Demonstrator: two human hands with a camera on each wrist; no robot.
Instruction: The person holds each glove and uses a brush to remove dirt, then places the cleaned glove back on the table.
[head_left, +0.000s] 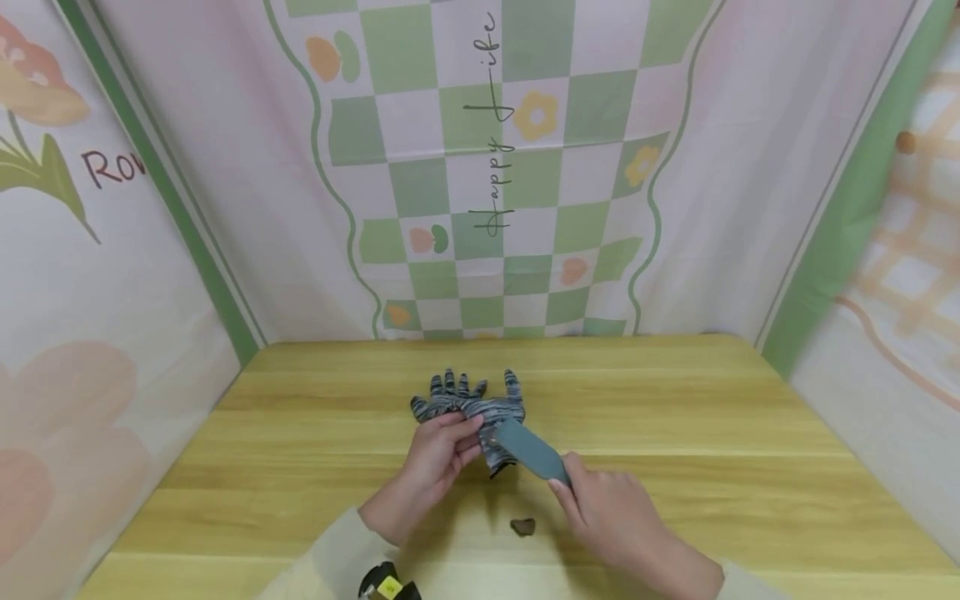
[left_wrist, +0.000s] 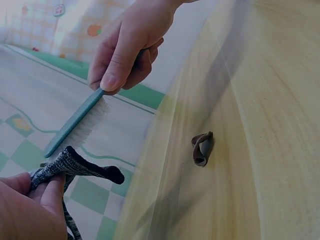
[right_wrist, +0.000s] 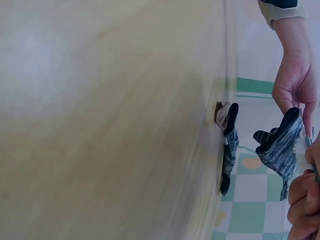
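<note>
A grey-and-black striped knit glove (head_left: 501, 410) is raised above the table, pinched near its cuff by my left hand (head_left: 437, 457). My right hand (head_left: 611, 510) grips a blue-green brush (head_left: 534, 450) by its handle. White bristles (left_wrist: 89, 127) face the glove, and in the right wrist view they appear to touch its fabric. Behind the left hand, a second knit glove (head_left: 450, 392) has its fingers spread; in the right wrist view a matching glove (right_wrist: 230, 150) lies on the table. A small curled brown piece (head_left: 522, 527) rests on the table between my forearms.
The wooden table (head_left: 300, 433) meets a checkered curtain (head_left: 495, 167) at its back edge. Printed cloth walls (head_left: 112, 333) stand at both sides. A black strap with a yellow patch (head_left: 388, 587) is near my left sleeve.
</note>
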